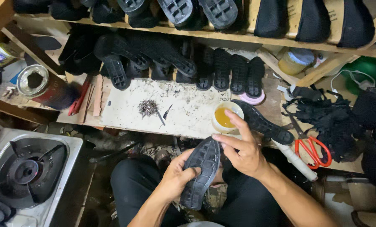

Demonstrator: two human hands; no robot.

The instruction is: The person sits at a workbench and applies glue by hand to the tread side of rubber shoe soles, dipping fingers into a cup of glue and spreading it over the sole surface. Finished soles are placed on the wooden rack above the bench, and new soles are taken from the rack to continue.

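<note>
Sole (201,170) between both hands (209,162)

My left hand (177,174) is covering the near edge of the black sole (201,172), and my right hand (242,149) is hiding its far right side, so I cannot tell what my right fingertips are touching there. My forearms are running out of the bottom edge. The gas burner (26,172) at near left is being cut off by the left and bottom edges. The far row of soles (179,10) is being clipped by the top edge. The small heap (148,107) on the board (188,113) is looking too small to identify.
</note>
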